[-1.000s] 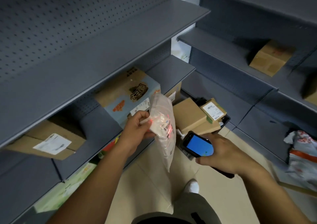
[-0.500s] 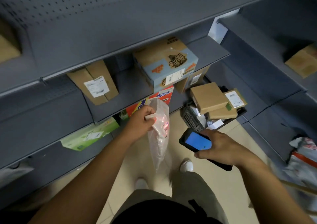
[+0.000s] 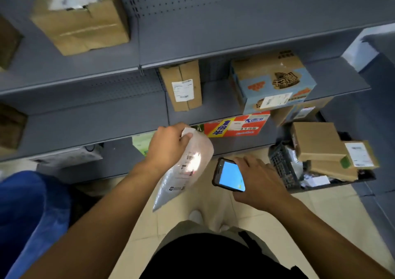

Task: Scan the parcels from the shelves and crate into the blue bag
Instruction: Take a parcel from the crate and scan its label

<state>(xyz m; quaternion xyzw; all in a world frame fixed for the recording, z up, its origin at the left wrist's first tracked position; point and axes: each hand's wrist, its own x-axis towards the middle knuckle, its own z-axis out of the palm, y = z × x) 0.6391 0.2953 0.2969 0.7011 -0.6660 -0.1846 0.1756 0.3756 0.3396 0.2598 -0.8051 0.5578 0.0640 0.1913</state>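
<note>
Blue bag now shows at far left on the floor; it wasn't in view 1 s ago, so the head has swung that way. Shelves above it hold brown boxes. L hand grips the white poly parcel by its top edge, fingers + thumb curled round it, and the rest hangs free, lower than before, label facing the scanner with a bright light patch on the barcode. R hand is wrapped round the scanner, screen lit blue, just beside the parcel. Crate at right holds more boxes. My read: scan is prob done or finishing, and the parcel goes left into the bag next, w/ plenty left to do
</note>
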